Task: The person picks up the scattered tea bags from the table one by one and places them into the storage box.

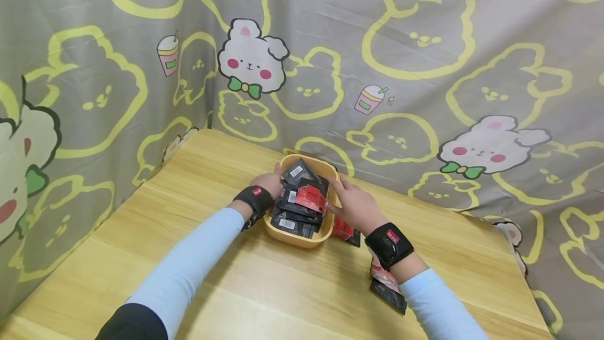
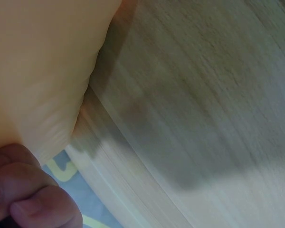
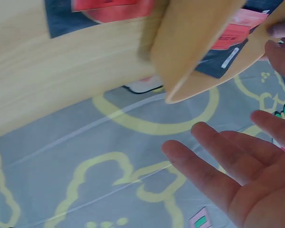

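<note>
A yellow-orange plastic basket (image 1: 302, 240) on the table holds several flat black packets (image 1: 290, 224) with white barcode labels. One packet with a red and pink front (image 1: 310, 197) lies on top. My left hand (image 1: 270, 183) grips the basket's left side, its curled fingers (image 2: 45, 206) against the outer wall in the left wrist view. My right hand (image 1: 356, 204) is at the basket's right side, fingers spread and fairly straight, thumb near the rim. In the right wrist view, those fingers (image 3: 223, 161) stand apart from the basket wall (image 3: 180, 61) and hold nothing.
A black and red packet (image 1: 346, 231) lies on the table just right of the basket. Nearer me, more pink and black packets (image 1: 388, 293) lie partly under my right wrist. Patterned grey cloth (image 1: 330, 25) hangs behind and to the left of the wooden table (image 1: 264, 287).
</note>
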Motion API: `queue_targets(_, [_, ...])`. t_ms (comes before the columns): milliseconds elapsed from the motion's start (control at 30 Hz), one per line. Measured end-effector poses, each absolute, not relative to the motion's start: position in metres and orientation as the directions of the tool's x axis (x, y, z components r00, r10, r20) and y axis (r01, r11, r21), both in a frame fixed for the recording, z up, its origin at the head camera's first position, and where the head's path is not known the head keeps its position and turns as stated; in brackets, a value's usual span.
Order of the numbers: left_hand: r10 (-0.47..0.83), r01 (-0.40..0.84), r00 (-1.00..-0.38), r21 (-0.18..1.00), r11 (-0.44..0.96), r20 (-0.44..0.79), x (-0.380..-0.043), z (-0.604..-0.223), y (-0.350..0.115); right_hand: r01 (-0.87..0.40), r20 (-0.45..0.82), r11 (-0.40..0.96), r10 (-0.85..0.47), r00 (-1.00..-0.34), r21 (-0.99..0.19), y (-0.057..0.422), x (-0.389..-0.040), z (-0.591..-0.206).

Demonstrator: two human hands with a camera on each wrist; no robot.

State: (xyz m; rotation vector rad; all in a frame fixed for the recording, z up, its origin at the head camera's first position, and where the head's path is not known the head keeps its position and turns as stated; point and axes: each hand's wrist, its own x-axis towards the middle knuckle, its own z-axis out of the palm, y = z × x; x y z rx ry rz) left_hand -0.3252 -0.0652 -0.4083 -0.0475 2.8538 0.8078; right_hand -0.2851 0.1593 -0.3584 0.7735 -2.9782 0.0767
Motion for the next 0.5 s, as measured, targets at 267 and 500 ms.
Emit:
queue_targets(267, [-0.033,-0.141,-0.979,0.557,0.818,-0.200,-0.326,-0.408,-0.064,-0.447,0.003,0.895,-0.447,-0.895,-0.018,0.185,-0.279,-0.364])
queue_targets(500, [0.011,-0.084,-0.985,0.533,0.842,-0.172,-0.324,-0.408,-0.067,-0.392,-0.160,0.917,-0.399,-0.903,-0.074,0.198,-0.282,-0.381])
